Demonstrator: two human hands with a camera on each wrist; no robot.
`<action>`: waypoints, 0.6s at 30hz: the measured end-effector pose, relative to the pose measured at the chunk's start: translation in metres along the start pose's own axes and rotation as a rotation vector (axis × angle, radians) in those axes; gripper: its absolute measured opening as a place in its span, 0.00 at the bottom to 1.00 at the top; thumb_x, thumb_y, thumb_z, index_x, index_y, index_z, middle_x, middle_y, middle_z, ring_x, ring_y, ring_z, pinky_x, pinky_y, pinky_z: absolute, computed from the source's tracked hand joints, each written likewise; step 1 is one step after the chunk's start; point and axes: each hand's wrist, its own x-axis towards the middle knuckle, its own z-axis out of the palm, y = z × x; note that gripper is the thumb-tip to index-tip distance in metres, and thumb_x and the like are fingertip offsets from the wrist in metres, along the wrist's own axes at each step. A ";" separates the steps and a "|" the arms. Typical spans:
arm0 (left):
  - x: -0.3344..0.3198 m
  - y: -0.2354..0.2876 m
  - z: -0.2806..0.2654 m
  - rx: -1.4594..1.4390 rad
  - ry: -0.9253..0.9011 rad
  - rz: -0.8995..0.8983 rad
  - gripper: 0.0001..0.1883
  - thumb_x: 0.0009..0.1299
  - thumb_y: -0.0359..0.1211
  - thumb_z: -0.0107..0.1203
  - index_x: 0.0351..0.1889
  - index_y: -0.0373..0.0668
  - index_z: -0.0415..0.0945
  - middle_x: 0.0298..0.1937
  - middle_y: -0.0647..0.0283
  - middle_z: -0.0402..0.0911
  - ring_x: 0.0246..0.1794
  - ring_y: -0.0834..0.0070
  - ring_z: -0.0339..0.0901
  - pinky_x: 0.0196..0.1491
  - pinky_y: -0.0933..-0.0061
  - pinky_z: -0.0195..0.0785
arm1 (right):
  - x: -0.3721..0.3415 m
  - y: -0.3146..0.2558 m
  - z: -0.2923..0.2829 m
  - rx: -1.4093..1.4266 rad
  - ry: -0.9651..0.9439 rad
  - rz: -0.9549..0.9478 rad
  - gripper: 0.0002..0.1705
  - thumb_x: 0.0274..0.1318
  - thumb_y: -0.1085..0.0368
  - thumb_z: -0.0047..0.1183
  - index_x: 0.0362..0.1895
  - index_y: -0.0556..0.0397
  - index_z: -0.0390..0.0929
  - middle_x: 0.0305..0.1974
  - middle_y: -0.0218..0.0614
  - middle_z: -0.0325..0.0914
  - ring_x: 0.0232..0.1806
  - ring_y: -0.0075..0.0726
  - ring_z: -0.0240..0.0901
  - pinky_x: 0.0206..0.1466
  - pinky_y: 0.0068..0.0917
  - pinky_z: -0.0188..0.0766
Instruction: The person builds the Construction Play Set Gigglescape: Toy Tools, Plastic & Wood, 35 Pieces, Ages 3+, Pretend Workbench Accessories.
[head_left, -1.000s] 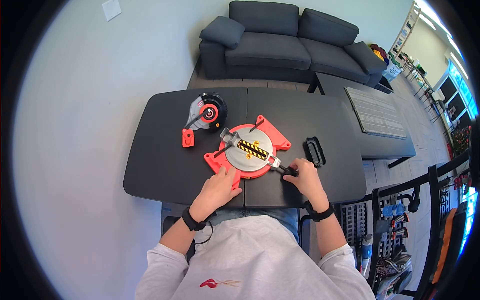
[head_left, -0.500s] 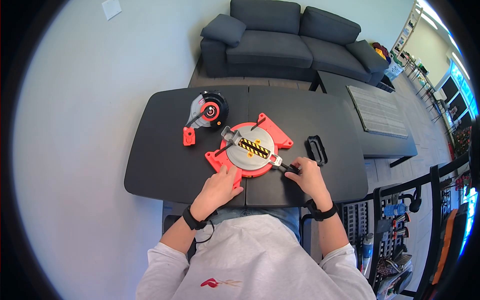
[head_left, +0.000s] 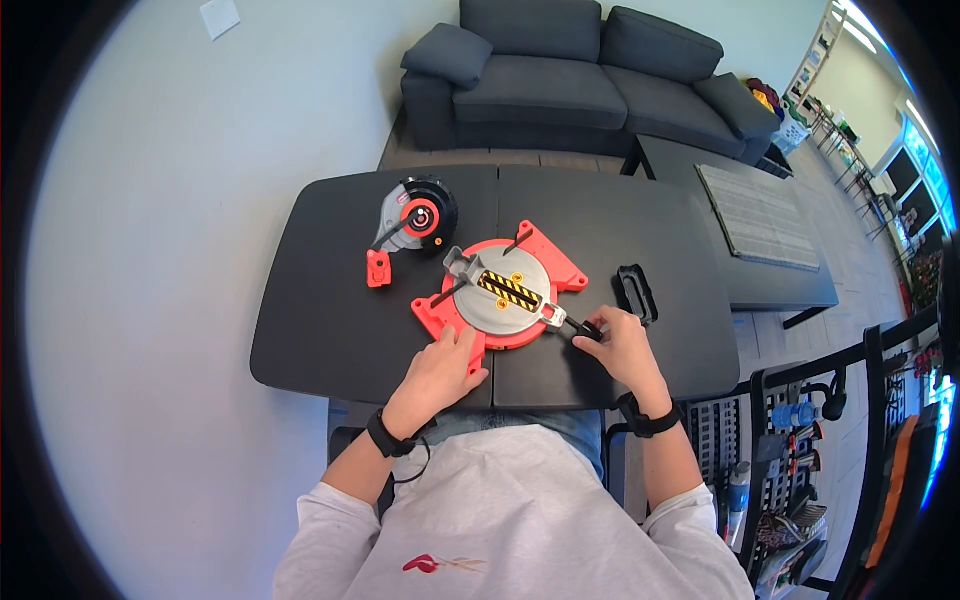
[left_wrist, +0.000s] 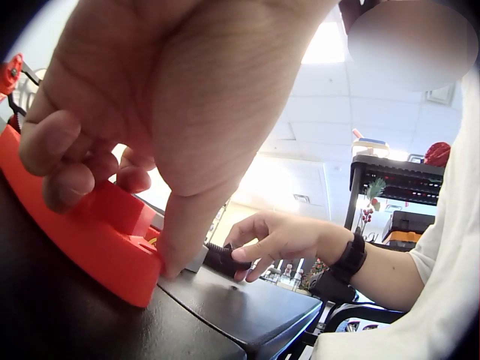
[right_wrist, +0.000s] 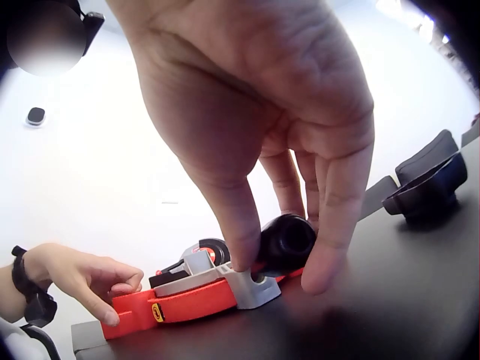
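Note:
A toy mitre saw base (head_left: pixel 500 340), red with a round grey turntable and a yellow-and-black striped slot, lies on the black table (head_left: pixel 620 210). My left hand (head_left: pixel 432 372) grips its near red wing, fingers over the top and thumb at the end, as the left wrist view shows. My right hand (head_left: pixel 625 350) pinches the black knob (right_wrist: pixel 291 241) at the end of the turntable's grey arm between thumb and fingers. Behind the base, toward the left, rests the toy saw head (head_left: pixel 410 215), grey with a black round guard and a red handle.
A black oval frame-like piece (head_left: pixel 635 293) lies on the table, right of the base. Beyond the table stand a dark grey sofa (head_left: pixel 540 90) and a low table with a striped mat (head_left: pixel 757 215). At my right is a black rack (head_left: pixel 780 470) with tools and bottles.
My right fingers have shifted slightly at the knob. The left hand keeps its place on the red wing, and the base and saw head stay where they were.

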 end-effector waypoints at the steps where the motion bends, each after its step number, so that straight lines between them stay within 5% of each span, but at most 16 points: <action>1: 0.000 0.000 0.000 0.002 0.002 -0.003 0.31 0.69 0.41 0.71 0.61 0.34 0.67 0.50 0.42 0.76 0.43 0.41 0.84 0.44 0.47 0.80 | 0.000 0.000 0.000 0.011 -0.004 0.006 0.19 0.52 0.64 0.78 0.41 0.62 0.84 0.38 0.47 0.87 0.32 0.42 0.86 0.38 0.35 0.81; 18: 0.001 -0.002 0.004 -0.007 0.019 0.009 0.30 0.70 0.41 0.69 0.59 0.33 0.66 0.51 0.42 0.74 0.41 0.40 0.84 0.43 0.47 0.81 | 0.001 0.008 0.007 0.058 -0.017 0.005 0.22 0.49 0.63 0.79 0.41 0.62 0.82 0.37 0.48 0.85 0.32 0.46 0.85 0.38 0.38 0.81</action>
